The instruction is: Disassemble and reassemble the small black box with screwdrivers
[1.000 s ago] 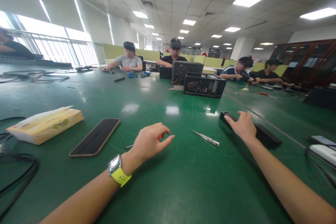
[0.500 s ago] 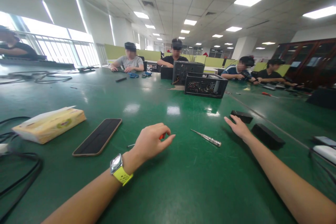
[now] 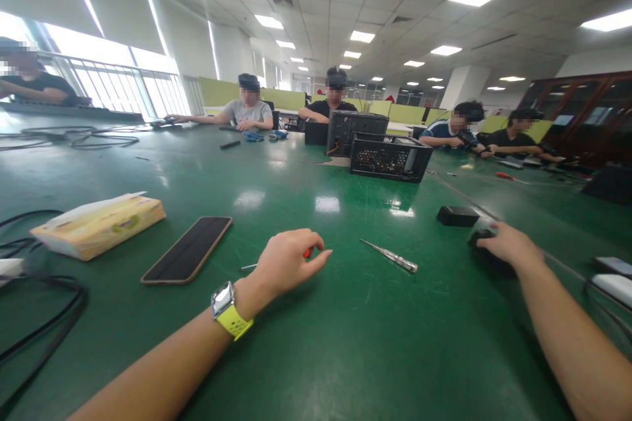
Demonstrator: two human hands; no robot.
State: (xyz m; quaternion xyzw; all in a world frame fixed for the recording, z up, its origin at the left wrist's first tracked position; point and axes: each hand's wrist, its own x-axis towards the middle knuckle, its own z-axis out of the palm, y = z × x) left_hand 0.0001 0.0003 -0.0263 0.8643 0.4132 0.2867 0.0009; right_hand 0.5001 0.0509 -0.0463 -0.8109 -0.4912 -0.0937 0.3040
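Note:
My left hand (image 3: 291,260) rests on the green table, its fingers curled around a screwdriver whose red handle (image 3: 308,252) peeks out below the index finger. The screwdriver's thin metal shaft (image 3: 249,267) sticks out to the left. To the right lies a second screwdriver with a clear handle (image 3: 405,264), untouched. My right hand (image 3: 516,247) is closed over a long black block (image 3: 478,235), which it largely hides. A similar black block (image 3: 457,216) lies just left of that hand.
A phone (image 3: 190,250), a tissue pack (image 3: 101,227) and black cables (image 3: 54,322) lie at the left. Farther back stand black computer cases (image 3: 390,159). Several people sit around the table. A white device (image 3: 615,289) is at the right edge.
My right hand has moved right, from beside the nearer-left block onto the other black block, and closed over it. My left hand has stayed put around the screwdriver.

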